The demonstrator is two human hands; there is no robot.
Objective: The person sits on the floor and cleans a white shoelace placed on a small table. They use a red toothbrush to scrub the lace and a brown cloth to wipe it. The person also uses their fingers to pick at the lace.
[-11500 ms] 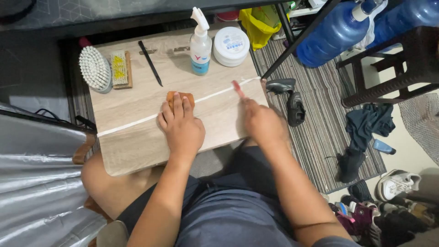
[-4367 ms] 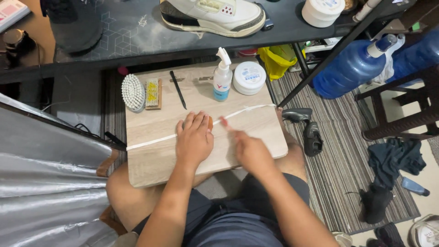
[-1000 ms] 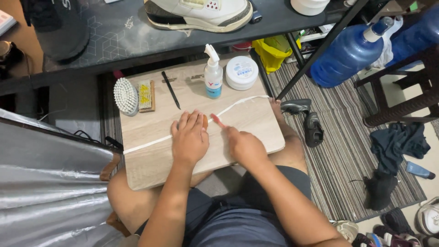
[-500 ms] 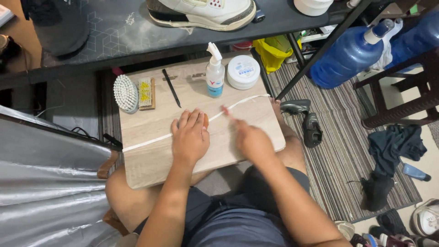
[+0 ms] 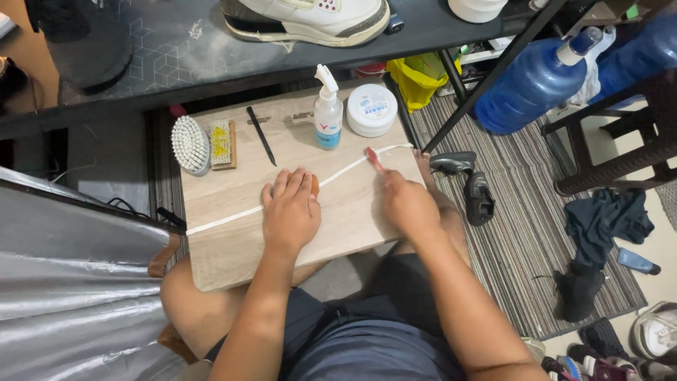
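A long white shoelace (image 5: 233,216) lies stretched across a light wooden board (image 5: 226,261) that rests on my lap. My left hand (image 5: 290,212) lies flat on the lace near the board's middle, fingers spread, with something orange-brown under the fingers. My right hand (image 5: 407,204) grips a small red-handled brush (image 5: 373,159), whose head touches the lace toward the board's right end.
On the board's far edge sit a round white brush (image 5: 190,144), a small wooden brush (image 5: 222,143), a black tool (image 5: 261,135), a pump bottle (image 5: 328,109) and a white jar (image 5: 371,109). A white sneaker (image 5: 307,17) stands on the dark table (image 5: 141,56) above. Blue water jugs (image 5: 536,81) and shoes are at right.
Over the earlier frames my right hand has moved the brush back and forth along the lace; it now sits farther right than half a second ago. My left hand stays pressed on the lace.
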